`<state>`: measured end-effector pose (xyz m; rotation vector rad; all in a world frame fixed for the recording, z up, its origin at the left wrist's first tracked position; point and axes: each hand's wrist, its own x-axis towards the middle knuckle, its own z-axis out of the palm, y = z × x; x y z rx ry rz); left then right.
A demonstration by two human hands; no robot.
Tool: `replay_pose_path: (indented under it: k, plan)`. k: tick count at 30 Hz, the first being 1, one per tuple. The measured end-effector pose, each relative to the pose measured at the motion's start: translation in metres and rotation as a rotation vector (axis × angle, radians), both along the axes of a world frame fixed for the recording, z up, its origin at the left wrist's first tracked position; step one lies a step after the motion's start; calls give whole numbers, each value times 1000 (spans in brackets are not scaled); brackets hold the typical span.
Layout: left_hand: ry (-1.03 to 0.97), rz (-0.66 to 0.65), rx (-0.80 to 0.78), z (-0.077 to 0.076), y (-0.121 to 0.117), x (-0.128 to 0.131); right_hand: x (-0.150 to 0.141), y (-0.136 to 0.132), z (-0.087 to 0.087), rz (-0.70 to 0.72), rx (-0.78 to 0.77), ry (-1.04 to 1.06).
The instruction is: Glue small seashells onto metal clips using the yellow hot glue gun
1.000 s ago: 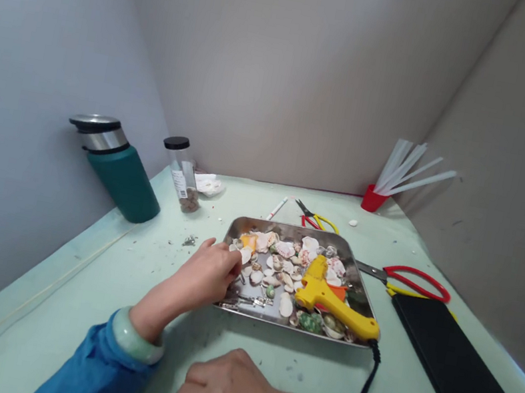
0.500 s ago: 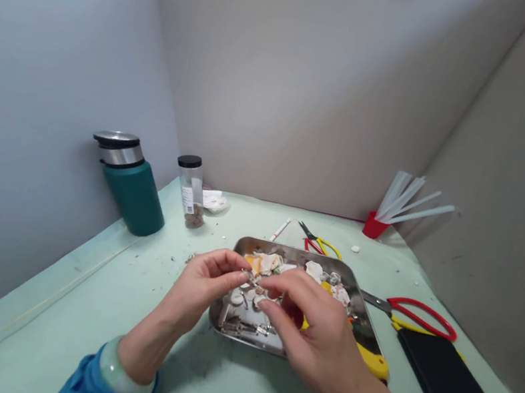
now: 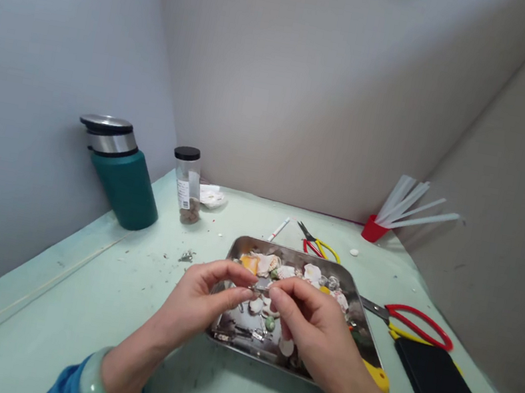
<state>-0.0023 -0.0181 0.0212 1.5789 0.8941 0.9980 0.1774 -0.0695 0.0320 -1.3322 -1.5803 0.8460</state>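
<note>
Above the metal tray [image 3: 241,245], my left hand [image 3: 208,292] and my right hand [image 3: 310,313] meet at the fingertips. Between them is a thin, small silvery metal piece [image 3: 260,288], pinched at its left end by my left thumb and index finger. My right thumb and index finger close on its other end. Its exact kind is too small to make out. Below lie white shell-like pieces [image 3: 255,306], a green bead-like piece [image 3: 269,324] and several slim metal fittings [image 3: 243,333]. My right hand hides part of the tray.
A teal bottle [image 3: 124,189] and a clear jar with black lid [image 3: 186,186] stand at left. Small scissors [image 3: 319,244] lie behind the tray; red-and-yellow scissors [image 3: 415,323] and a black slab [image 3: 443,384] are right. A red cup [image 3: 374,229] holds translucent sticks.
My right fingertips, apart from the metal piece before, now close on its right end. The piece lies more level, and the view has shifted slightly.
</note>
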Motion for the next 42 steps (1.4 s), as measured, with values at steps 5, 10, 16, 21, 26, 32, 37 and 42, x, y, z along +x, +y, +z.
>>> replay_pose_path:
  k: [5, 10, 16, 21, 26, 32, 37, 42]
  plan:
    - [48, -1, 133, -1, 0, -1, 0, 1, -4, 18, -176, 137]
    - [58, 10, 161, -1, 3, -1, 0, 1, -6, 50, -226, 192]
    - [27, -8, 178, -3, 1, -2, -1, 1, -10, 52, -197, 173]
    - [34, -17, 215, -4, 1, -3, -1, 0, -5, 36, -148, 31]
    - [102, 92, 170, -10, 3, -1, 29, -14, 10, -76, 93, -482]
    - [169, 148, 207, -17, 4, 2, 66, -39, -8, -186, -13, -1086]
    - [168, 166, 257, -24, 4, 4, 66, -40, -28, -228, -13, -1150]
    - [139, 200, 281, -28, 3, 7, 77, -36, -17, -148, 71, -751]
